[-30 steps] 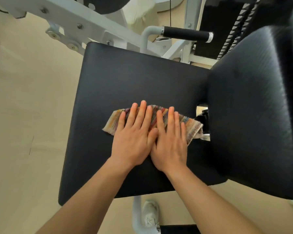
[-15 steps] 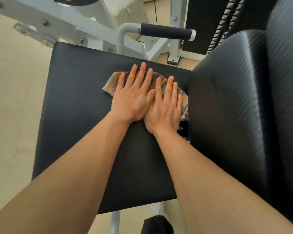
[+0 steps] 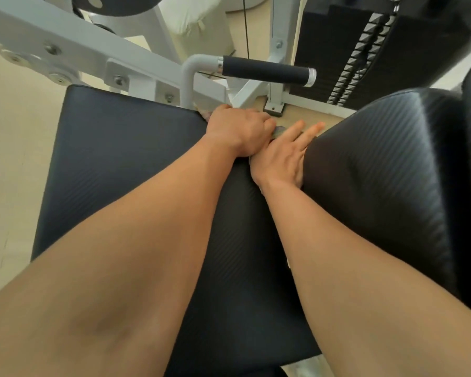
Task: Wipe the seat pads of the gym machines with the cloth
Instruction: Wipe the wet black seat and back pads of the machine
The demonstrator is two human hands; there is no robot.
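Observation:
The black seat pad [image 3: 125,164] fills the middle of the view, with the black back pad [image 3: 378,170] rising on its right. At the seat's far edge my left hand [image 3: 237,131] has its fingers curled over the striped cloth [image 3: 278,130], which is almost wholly hidden; only slivers show beside the knuckles. My right hand [image 3: 283,156] lies flat beside it with straight fingers reaching past the seat's far edge, next to the back pad.
A white machine frame [image 3: 65,53] and a black-gripped handle [image 3: 264,69] stand just beyond the seat's far edge. A weight stack [image 3: 365,53] is at the upper right. Beige floor [image 3: 14,148] lies to the left.
Both hands slid the cloth forward from the seat's middle to its far edge. The left hand went from flat to curled over the cloth, which is now mostly hidden.

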